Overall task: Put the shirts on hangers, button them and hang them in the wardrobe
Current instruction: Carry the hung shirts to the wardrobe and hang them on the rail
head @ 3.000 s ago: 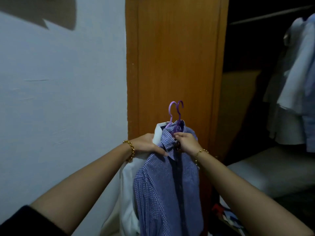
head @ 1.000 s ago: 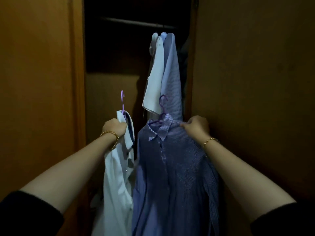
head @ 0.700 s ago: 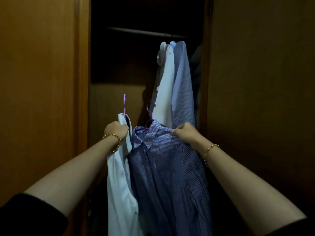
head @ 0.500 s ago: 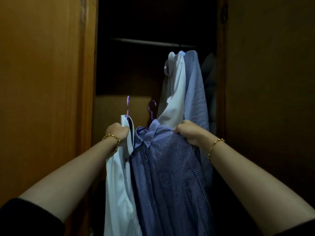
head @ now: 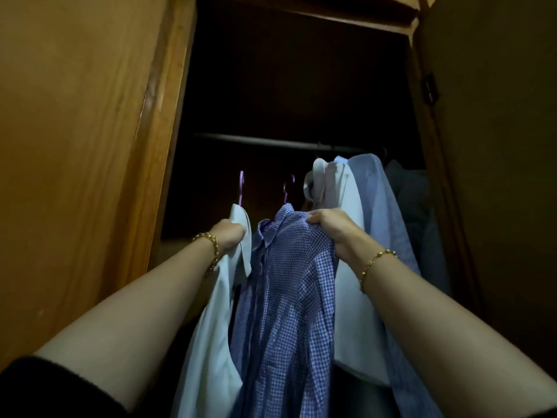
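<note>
**Two hangered shirts held up at the open wardrobe**

The wardrobe (head: pixel 90 131) is seen from in front and below. Its dark interior is bounded by an orange-brown wooden panel on the left and by an open door (head: pixel 497 146) on the right. A rail (head: pixel 271 143) is fixed across the interior. At the rail's right end a hung white shirt (head: pixel 340 200), a pale blue shirt (head: pixel 379 206) and a dark garment (head: pixel 416 200) are packed close together.

In the foreground a blue checked shirt (head: pixel 289 297) is held up below the rail, partly overlapping the hung white shirt. Whether it is buttoned cannot be told. Just to its left a plain white shirt (head: pixel 217 327) is held at about the same height, touching the checked one.

The left hand (head: pixel 227 235) is closed round the plain white shirt just below its collar. The fingers of the right hand (head: pixel 331 226) are curled over the shoulder of the blue checked shirt, with cloth bunched in the grip.

A purple hanger hook rises from each collar: the left hook (head: pixel 241 188) from the plain white shirt, the right hook (head: pixel 287 190) from the checked one. Both hooks stand below the rail and are not engaged on it.

A gold bead bracelet is worn on the left wrist (head: pixel 211 245) and on the right wrist (head: pixel 373 260).
</note>
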